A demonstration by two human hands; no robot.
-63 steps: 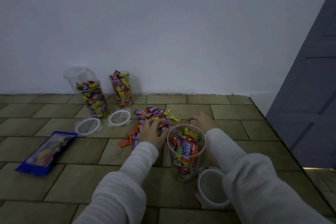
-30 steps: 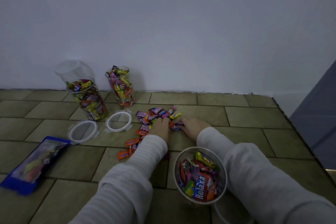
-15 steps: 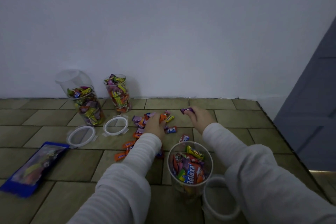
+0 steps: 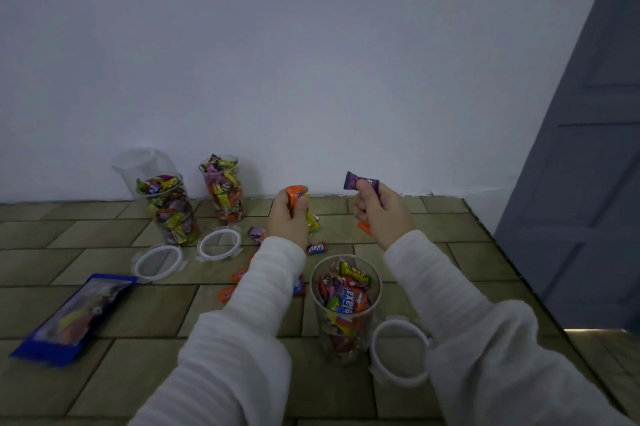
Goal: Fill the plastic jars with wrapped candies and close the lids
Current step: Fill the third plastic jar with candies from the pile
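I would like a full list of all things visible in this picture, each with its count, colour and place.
clear plastic jars: 4; three hold candies, one empty at far left by the wall
round clear lids: 3; on the floor beside jars
loose wrapped candies: several, mixed colours; floor between the hands
blue candy bag: 1; floor, left
grey door: 1; right
left hand: grips orange and yellow candies
right hand: grips purple and orange candies

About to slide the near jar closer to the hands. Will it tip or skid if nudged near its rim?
The near jar is tall, narrow and open, so a nudge at the rim would probably tip it. Candies fill it most of the way, so it is likely weighty enough to stay put under a light brush. Its clear plastic wall looks smooth; a low push should slide it over the tiled floor.
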